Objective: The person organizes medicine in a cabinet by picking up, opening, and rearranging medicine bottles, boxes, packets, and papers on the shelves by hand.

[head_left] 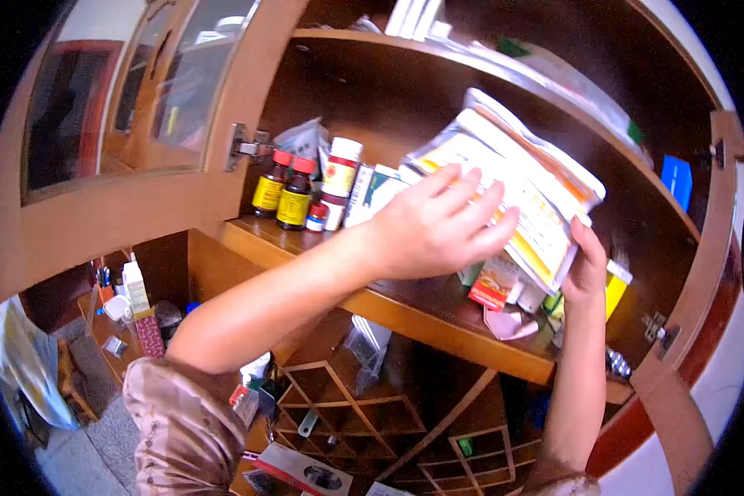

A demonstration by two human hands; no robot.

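A stack of flat white packets (537,219) with yellow and orange printing is raised, tilted, in front of the cabinet shelf. My right hand (585,263) grips its lower right edge, thumb on the near side. Across the front of the packets, my left hand (438,223) has its fingers stretched out and somewhat apart, close to or touching the printed face. Below the packets, a red and orange box (494,285) and a pinkish piece (508,324) lie on the shelf. A yellow box (616,285) stands just right of my right wrist.
Dark bottles with red caps (294,198) and a white-capped bottle (340,165) stand on the shelf's left part. The cabinet's glass door (132,186) hangs open at left. Plastic-wrapped items (554,83) lie on the upper shelf. Beneath is a wooden lattice rack (347,405).
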